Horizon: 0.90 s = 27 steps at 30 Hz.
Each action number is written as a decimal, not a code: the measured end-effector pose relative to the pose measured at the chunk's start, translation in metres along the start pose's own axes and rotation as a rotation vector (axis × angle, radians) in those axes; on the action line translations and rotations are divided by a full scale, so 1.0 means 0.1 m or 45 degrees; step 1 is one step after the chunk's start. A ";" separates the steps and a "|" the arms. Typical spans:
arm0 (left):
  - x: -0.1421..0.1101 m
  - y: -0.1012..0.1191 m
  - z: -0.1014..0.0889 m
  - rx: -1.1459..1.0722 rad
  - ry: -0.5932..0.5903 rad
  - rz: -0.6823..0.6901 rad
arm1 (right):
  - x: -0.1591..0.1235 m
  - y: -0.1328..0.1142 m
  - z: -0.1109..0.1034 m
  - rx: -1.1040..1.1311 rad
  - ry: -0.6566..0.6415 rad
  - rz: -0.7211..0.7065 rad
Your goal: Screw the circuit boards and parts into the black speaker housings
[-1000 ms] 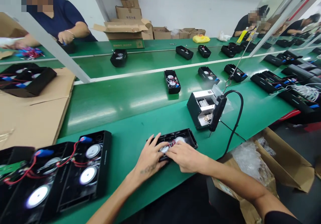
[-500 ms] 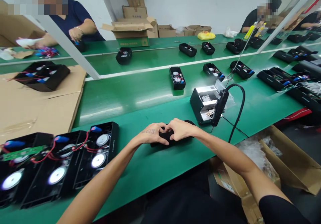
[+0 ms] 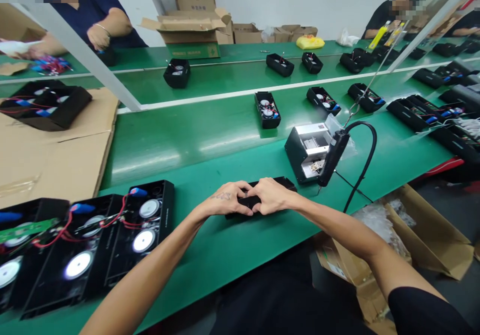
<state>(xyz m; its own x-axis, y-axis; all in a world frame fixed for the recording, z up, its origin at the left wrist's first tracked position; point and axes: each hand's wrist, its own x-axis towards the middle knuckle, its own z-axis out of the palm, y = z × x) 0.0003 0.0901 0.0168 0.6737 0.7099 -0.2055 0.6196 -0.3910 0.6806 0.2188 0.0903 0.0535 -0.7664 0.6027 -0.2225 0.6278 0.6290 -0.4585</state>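
Black housing (image 3: 247, 202) lying on green bench (image 3: 210, 260) at centre of frame, long axis running left to right, right end pointing slightly up-frame. Your left hand (image 3: 229, 198) covering left part, your right hand (image 3: 270, 195) middle; housing sitting beneath curled fingers. Fingertips hiding; cannot tell what they are pinching. Black driver (image 3: 333, 157) hanging near right end, machine (image 3: 296, 157) standing beyond; open housings (image 3: 168, 212) lining lower left, near your left forearm.
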 end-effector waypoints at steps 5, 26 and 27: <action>-0.17 0.07 0.20 0.180 0.134 0.110 | -0.36 -0.07 0.17 0.013 0.302 -0.136; -0.48 -0.01 1.01 0.585 0.815 0.424 | -1.24 1.19 0.25 0.959 1.880 0.386; -0.46 0.00 1.02 0.611 0.843 0.402 | -1.24 1.19 0.14 0.968 1.910 0.362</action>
<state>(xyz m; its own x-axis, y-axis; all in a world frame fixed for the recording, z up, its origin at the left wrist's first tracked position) 0.0111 -0.0023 -0.0457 0.5623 0.6631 0.4941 0.6467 -0.7250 0.2371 0.3866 0.0829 0.0147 0.4208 0.8250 0.3772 0.1690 0.3372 -0.9261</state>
